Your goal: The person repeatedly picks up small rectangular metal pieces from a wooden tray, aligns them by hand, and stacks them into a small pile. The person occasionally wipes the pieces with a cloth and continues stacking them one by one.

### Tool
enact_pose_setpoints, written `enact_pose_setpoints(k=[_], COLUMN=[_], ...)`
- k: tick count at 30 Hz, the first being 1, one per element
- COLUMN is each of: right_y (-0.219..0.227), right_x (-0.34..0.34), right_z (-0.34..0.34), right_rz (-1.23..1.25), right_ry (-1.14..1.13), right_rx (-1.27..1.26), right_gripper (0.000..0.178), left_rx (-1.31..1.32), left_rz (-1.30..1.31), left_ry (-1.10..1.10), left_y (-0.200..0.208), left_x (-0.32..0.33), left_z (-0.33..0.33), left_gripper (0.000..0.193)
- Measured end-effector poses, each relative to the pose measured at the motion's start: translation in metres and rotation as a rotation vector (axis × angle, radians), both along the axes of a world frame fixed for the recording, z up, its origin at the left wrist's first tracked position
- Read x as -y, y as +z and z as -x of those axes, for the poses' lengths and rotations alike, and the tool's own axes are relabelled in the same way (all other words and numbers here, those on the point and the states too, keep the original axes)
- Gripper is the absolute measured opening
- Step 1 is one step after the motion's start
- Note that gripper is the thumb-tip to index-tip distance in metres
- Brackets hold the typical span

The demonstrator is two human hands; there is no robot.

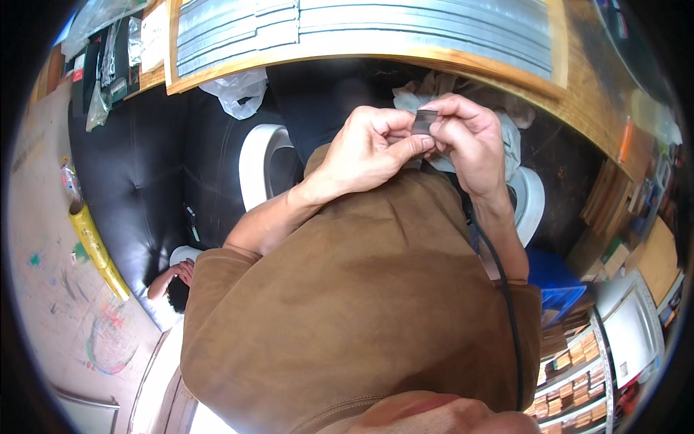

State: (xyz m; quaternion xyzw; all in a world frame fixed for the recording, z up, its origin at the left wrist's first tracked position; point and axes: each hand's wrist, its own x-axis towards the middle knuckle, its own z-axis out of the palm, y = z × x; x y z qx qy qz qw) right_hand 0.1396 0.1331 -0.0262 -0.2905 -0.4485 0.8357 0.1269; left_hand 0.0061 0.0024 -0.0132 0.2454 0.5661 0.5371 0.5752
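Dark grey piece (425, 121): small and flat, held in the air on the near side of the wooden frame (558, 47), a little right of that frame's middle; too small to tell whether it is one layer or several.
Left hand (365, 150): pinching the piece from its left and lower side, thumb laid out straight, other fingers curled beneath.
Right hand (473, 137): pinching the same piece, forefinger bent over its top edge and thumb pressed near its right edge; the two hands are brought close together.
Grey strips (405, 32): laid lengthwise in rows inside the frame.
Wooden worktop (582, 94): seen to the right of the frame.
White plastic bag (242, 94): hung or resting just below the frame's left part; which one cannot be told.
Pale cloth (512, 145): partly covered by the right hand, below the frame's right part.
White armrests (253, 170): placed on the near side of the frame, one toward its left, one toward its right.
Brown shirt (347, 304): worn by the person, nearer than the frame, crossed at its right by a black cable (512, 318).
Yellow roll (100, 249): seen well apart from the frame, to its lower left.
Blue bin (553, 286): seen to the frame's lower right.
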Motion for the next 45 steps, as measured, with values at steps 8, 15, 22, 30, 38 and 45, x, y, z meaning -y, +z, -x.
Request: enact_pose_setpoints(k=[8,15,22,30,38,45], right_y=[0.006,-0.005,-0.006,-0.003,0.005,0.011], right_x=[0.002,0.0,0.002,-0.001,0.0,-0.002], right_z=[0.004,0.003,0.004,0.003,0.001,0.0], right_rz=[0.032,0.064,-0.012,0.07,0.124,-0.043], right_ry=[0.007,-0.042,-0.02,-0.015,0.031,-0.097], right_rx=[0.048,-0.008,-0.003,-0.012,0.014,-0.008], right_gripper=[0.017,0.016,0.018,0.02,0.021,0.033], left_rx=[0.128,-0.076,-0.31,-0.186,0.102,0.294], left_rz=[0.009,0.008,-0.05,0.024,0.023,0.078], left_ry=[0.045,0.034,0.077,0.042,0.024,0.001], left_y=[0.0,0.002,-0.002,0.003,0.008,0.008], left_x=[-0.002,-0.001,-0.001,0.0,-0.003,-0.001], left_z=[0.001,-0.003,-0.007,-0.004,0.004,0.015], left_gripper=[0.015,0.014,0.011,0.013,0.015,0.027])
